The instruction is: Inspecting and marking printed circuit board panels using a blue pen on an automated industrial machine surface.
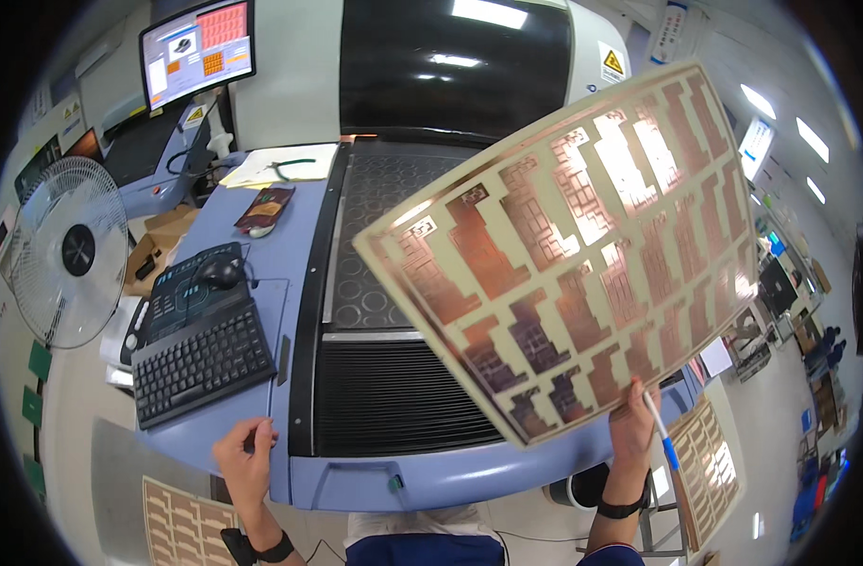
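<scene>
A large copper-patterned circuit board panel [582, 283] is tilted up in the air at the right. My right hand [629, 429] grips its lower edge. A white and blue pen [664, 439] is held in that same hand, slanting down beside the wrist. My left hand [244, 462] hovers near the front edge of the blue machine table, just below the black keyboard [205, 366]. Its fingers are curled closed, and I see nothing in them. Behind the raised panel lies the machine's dark bed with round marks [370, 245], partly hidden.
On the table's left are a mouse [221, 272], a brown packet [264, 209] and green-handled pliers [290, 165]. A fan [73, 250] and a monitor [200, 52] stand farther left. More panels lie low at the left [188, 524] and right [710, 467].
</scene>
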A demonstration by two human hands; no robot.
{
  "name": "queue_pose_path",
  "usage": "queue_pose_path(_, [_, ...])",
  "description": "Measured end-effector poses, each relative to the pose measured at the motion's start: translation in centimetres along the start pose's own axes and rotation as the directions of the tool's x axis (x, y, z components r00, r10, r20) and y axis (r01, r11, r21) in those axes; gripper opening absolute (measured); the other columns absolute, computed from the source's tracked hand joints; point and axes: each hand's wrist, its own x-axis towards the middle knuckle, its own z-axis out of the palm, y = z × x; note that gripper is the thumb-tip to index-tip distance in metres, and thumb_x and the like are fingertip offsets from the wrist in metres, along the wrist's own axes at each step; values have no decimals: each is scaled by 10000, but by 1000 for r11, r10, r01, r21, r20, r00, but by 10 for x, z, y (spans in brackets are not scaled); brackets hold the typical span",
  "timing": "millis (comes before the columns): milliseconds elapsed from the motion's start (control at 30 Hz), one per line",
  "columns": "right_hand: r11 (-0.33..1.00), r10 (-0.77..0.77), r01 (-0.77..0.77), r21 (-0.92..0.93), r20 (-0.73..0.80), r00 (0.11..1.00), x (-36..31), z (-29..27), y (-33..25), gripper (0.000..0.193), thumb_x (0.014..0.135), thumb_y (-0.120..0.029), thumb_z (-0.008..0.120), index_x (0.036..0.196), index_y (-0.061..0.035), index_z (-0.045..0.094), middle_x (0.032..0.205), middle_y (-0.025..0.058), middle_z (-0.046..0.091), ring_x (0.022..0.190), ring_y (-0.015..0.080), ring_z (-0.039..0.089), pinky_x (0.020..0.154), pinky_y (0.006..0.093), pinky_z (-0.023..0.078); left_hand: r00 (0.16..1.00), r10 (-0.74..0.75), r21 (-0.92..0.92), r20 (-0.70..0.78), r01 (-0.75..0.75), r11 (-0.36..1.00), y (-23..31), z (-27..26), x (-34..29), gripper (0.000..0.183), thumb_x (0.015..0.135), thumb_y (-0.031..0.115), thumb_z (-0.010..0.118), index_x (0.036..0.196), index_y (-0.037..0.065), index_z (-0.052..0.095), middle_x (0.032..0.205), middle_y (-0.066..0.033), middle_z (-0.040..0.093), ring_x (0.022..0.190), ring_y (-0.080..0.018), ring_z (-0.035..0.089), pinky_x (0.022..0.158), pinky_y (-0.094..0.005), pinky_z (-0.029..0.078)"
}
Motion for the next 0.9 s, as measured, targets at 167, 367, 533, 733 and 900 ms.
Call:
queue_pose_path(167, [618, -544, 294, -729, -127, 830, 80, 35, -47, 195, 947, -197, 654, 1011, -13, 648, 804, -17, 522, 748, 77, 452, 664, 261, 377, 1000, 29, -2, 2, -29, 1000, 0, 3, -1, 173, 916, 104, 648, 908, -62, 696, 722, -109, 698, 654, -135, 656, 620, -252, 516])
queue_pose_path(367, [-25, -601, 607, -795, 497, 626, 136, 148, -106, 162, 802, -119, 785, 934, -46, 725, 777, 104, 713, 691, 161, 676, 672, 276, 510, 998, 65, 19, 17, -65, 998, -6, 7, 2, 182, 935, 104, 626, 907, -62, 697, 716, -109, 690, 629, -126, 643, 598, -240, 505])
queue_pose_path(533, [-163, -376, 786, -596, 774, 509, 192, 187, -105, 194, 828, -182, 737, 918, -17, 690, 783, 138, 701, 692, 296, 667, 701, 368, 508, 999, 44, 17, -26, -44, 999, -4, -1, -4, 174, 917, 114, 652, 896, -53, 697, 711, -109, 703, 636, -138, 672, 613, -251, 521])
queue_pose_path(733, [-406, -633, 470, -784, 612, 474, 266, 172, -7, 526, 894, -92, 605, 1397, -76, 453, 1383, 244, 508, 1211, 466, 493, 1045, 527, 386, 999, 42, -16, 6, -42, 999, -7, 10, 7, 175, 918, 113, 650, 902, -55, 698, 709, -108, 702, 633, -140, 669, 615, -253, 524])
queue_pose_path(900, [30, 77, 628, -778, 628, 774, 134, 158, 118, 617, 923, -213, 627, 1435, -10, 350, 1256, 312, 462, 1199, 521, 412, 976, 678, 318, 999, 31, 38, -23, -30, 999, 1, -1, -3, 176, 918, 112, 649, 903, -56, 700, 718, -109, 702, 643, -139, 669, 625, -251, 524])
